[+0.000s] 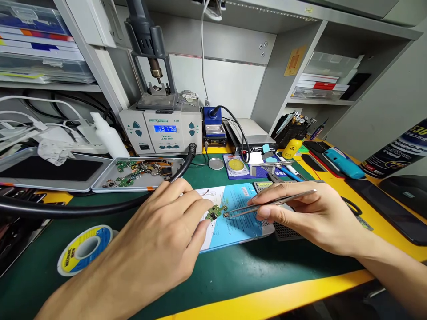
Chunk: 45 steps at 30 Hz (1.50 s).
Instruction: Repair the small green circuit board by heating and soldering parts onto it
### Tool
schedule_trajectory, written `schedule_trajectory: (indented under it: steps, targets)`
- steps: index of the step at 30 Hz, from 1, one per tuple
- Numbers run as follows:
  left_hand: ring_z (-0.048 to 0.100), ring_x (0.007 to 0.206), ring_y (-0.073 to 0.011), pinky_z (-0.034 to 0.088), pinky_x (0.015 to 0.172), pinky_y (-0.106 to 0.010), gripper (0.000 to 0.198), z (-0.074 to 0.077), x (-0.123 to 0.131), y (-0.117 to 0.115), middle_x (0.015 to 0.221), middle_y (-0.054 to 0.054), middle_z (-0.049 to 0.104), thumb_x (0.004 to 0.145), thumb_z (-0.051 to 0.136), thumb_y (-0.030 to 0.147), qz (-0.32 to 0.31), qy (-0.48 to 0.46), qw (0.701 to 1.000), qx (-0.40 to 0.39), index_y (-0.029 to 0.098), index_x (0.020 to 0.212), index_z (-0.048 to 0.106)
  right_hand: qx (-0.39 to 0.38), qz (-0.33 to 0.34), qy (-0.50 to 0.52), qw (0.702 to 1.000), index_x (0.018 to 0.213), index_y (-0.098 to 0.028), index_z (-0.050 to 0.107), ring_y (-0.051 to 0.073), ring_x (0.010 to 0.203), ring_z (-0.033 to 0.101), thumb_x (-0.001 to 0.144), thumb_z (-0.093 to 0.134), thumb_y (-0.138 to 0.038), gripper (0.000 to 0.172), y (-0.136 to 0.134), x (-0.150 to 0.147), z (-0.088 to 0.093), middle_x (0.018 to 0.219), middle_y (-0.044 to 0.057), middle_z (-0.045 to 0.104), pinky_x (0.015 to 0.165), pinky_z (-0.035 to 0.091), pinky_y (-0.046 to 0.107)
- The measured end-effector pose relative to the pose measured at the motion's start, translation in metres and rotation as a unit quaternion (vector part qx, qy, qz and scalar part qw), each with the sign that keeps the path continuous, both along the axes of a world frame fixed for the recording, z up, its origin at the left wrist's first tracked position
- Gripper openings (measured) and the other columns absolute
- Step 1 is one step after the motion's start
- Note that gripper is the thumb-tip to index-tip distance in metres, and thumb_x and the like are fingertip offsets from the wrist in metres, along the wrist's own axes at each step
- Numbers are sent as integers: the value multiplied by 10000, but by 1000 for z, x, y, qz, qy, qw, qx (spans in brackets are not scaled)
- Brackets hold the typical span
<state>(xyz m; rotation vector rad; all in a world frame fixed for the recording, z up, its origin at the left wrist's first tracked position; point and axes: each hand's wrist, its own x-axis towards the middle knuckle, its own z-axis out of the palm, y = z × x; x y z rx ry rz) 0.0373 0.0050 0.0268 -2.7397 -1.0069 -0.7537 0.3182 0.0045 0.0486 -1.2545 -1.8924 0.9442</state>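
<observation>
Between the thumb and fingers of my left hand [170,222] is a small green circuit board [214,213], held over a blue and white box [238,226]. My right hand [300,218] pinches a pair of metal tweezers [280,201], whose tips point left at the board. A tiny metallic part [226,214] sits at the tweezer tips, close by the board's right edge; whether it is joined to the board I cannot tell. My left palm side is hidden from view.
Behind stands a hot air station [163,129], its thick black hose [133,205] crossing the mat at left. A tray [103,184] holds several boards. A solder spool [86,250] lies front left, a yellow bottle [292,146] and a dark phone [388,209] to the right.
</observation>
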Motion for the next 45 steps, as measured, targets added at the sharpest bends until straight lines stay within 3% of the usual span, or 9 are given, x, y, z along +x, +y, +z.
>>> schedule_trajectory:
  steps: [5,10,18,29,35,41,45]
  targets:
    - [563,941,-269,432,876,-487,215,0,-1,0,945,-61,712,1022,518,126,1,2,1000,-11,177,1021,726,-34,-10,11,999,1007,-217,884,228,689,767,871,845,-487,304,0,3,-2,905,86,857,590,625,290]
    - [564,947,-271,440,874,-490,160,0,1,-1,934,-53,696,1011,559,174,10,-17,999,-43,181,1027,717,-22,-10,6,1000,958,-265,884,216,717,767,883,839,-470,223,1,3,-2,973,62,866,596,608,272]
    - [553,966,-268,438,905,-505,171,-4,-1,0,953,-50,681,1036,529,177,6,-5,999,-45,192,1047,699,-3,-11,-7,1000,912,-260,888,210,651,744,883,835,-485,233,2,0,1,855,51,853,553,581,284]
    - [513,876,-257,423,775,-463,185,-3,0,1,886,-57,642,1038,511,144,-1,12,1000,-14,178,995,688,23,-15,4,1000,923,-301,898,214,695,766,881,852,-460,171,2,6,-3,936,49,862,635,650,304]
    - [550,938,-277,439,800,-472,240,-5,-2,1,955,-80,677,1023,501,93,2,11,1000,-12,163,1110,714,27,-20,-1,999,959,-286,900,221,715,784,864,865,-469,210,3,4,-3,962,57,870,645,657,296]
    - [555,883,-255,453,832,-474,258,-4,-1,1,940,-63,697,995,497,50,-3,5,1000,-12,177,1034,718,61,-14,-40,997,954,-288,900,300,923,822,884,844,-466,200,2,5,0,1015,62,873,710,673,321]
    - [595,921,-256,459,929,-504,261,-5,-1,0,976,-57,734,1023,479,92,4,7,1000,-14,189,1020,722,66,-15,-31,997,909,-327,898,265,810,806,883,843,-469,155,2,6,0,965,37,868,671,664,329]
